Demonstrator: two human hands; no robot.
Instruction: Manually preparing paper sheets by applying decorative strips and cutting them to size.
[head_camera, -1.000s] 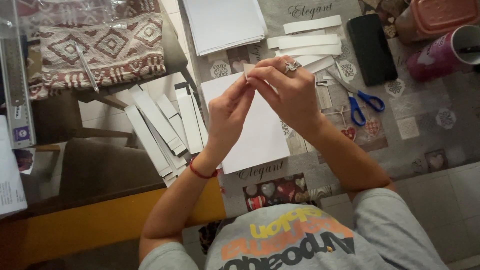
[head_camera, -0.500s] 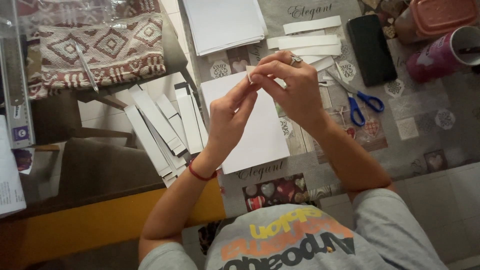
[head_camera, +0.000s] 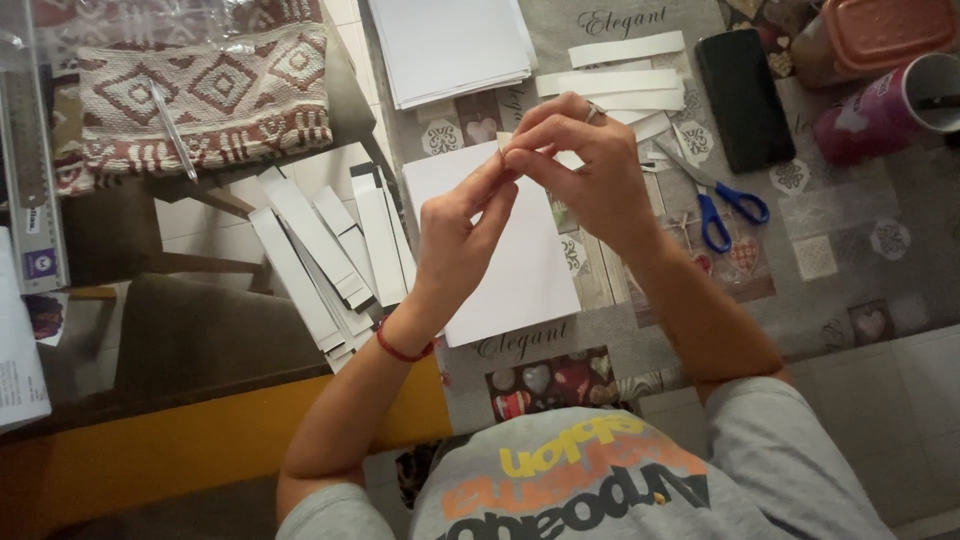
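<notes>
i am watching both hands meeting above the white sheet (head_camera: 495, 245) on the bench (head_camera: 850, 300), and the thing that matters is the small paper strip (head_camera: 508, 140) they are pinching between them. the left hand (head_camera: 460, 235) is reaching up from below with its thumb and forefinger closing on the strip's near end, while the right hand (head_camera: 590, 165) is curling over from the right and gripping the same piece, so both hands are equally close, touching it. the strip is mostly hidden by fingers; what shows is pointing away from the person, toward the stack of paper (head_camera: 450, 45), and i cannot tell its long axis for sure. cut strips (head_camera: 335, 250) are lying well to the left, more strips (head_camera: 610, 85) beyond the right hand, scissors (head_camera: 715, 195) just right of it.
</notes>
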